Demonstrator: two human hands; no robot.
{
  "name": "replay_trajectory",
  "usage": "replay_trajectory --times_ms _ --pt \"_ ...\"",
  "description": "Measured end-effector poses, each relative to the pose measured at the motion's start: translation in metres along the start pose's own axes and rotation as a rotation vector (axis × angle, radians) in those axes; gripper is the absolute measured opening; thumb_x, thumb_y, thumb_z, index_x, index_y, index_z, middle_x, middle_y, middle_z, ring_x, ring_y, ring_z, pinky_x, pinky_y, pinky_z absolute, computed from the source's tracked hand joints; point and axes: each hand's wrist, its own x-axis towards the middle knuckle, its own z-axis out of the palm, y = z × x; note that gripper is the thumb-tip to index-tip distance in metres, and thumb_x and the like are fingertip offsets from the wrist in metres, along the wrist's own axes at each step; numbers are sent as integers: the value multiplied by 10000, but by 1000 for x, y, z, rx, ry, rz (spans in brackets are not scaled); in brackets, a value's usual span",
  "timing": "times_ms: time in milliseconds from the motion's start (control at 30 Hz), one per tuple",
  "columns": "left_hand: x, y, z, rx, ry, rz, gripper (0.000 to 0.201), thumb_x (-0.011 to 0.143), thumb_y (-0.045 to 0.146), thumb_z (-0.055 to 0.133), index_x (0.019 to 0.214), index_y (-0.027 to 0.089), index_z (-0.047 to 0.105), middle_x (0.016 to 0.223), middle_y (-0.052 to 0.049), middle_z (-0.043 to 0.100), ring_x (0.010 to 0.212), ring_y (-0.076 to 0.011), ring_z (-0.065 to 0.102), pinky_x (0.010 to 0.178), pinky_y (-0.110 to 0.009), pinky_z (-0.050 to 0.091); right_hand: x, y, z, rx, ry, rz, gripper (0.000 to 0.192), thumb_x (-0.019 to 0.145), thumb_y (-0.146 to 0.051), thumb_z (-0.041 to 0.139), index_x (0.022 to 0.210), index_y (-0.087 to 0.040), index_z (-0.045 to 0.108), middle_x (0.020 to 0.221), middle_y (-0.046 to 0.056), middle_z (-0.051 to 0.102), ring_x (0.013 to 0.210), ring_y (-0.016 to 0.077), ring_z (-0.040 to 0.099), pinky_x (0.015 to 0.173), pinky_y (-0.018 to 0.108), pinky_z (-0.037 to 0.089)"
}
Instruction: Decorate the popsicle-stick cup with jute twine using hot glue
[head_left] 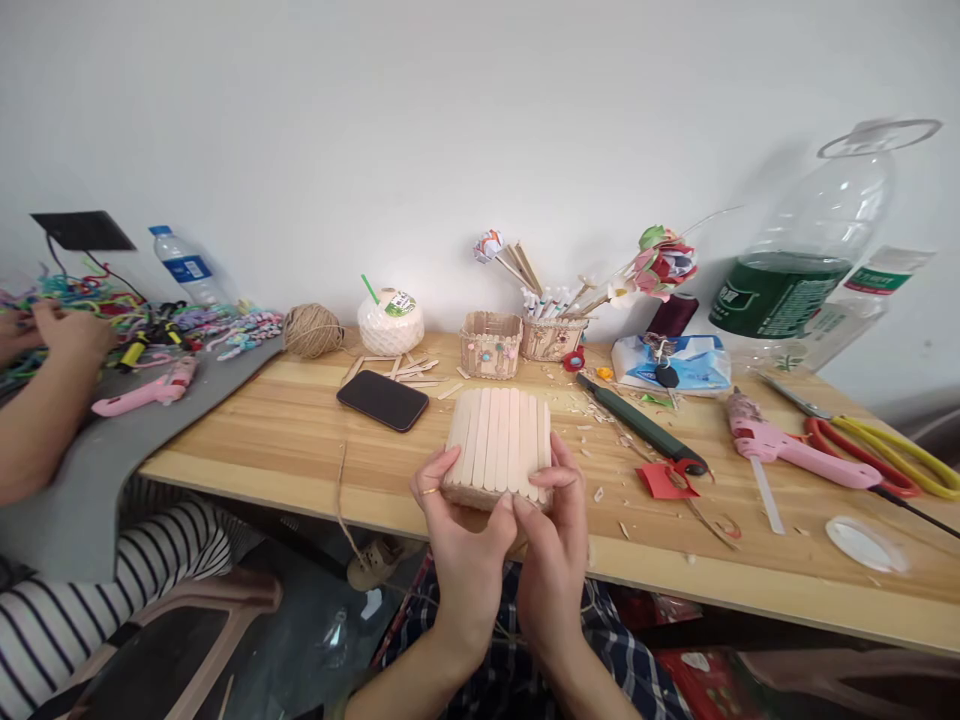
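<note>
A small box made of popsicle sticks (pixel 501 440) is held at the table's front edge, its flat side of parallel sticks facing up. My left hand (pixel 465 530) grips its near left corner, a ring on one finger. On the near right corner is my right hand (pixel 551 520), fingers wrapped along the side. Both thumbs meet at the near edge of the box. Twine (pixel 343 500) hangs over the table edge to the left. A black phone (pixel 382 400) lies just beyond the box on the left.
Loose sticks (pixel 412 370), a twine ball (pixel 313 330), a coconut (pixel 391 322) and two stick baskets (pixel 490 345) stand along the wall. Rightward lie a green cutter (pixel 641 425), a pink glue gun (pixel 795 450), scissors (pixel 885 455) and a large bottle (pixel 802 250). Another person's hand (pixel 71 335) works at left.
</note>
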Motion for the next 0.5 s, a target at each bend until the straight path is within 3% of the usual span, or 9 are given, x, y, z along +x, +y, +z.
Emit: replay_trajectory --times_ms 500 --pt "-1 4 -1 -35 -16 -5 553 637 221 716 1100 234 415 1058 -54 605 920 -198 663 771 -299 543 -2 4 -6 -24 -70 -36 72 824 -294 594 859 -250 549 1471 27 329 1349 259 307 989 461 321"
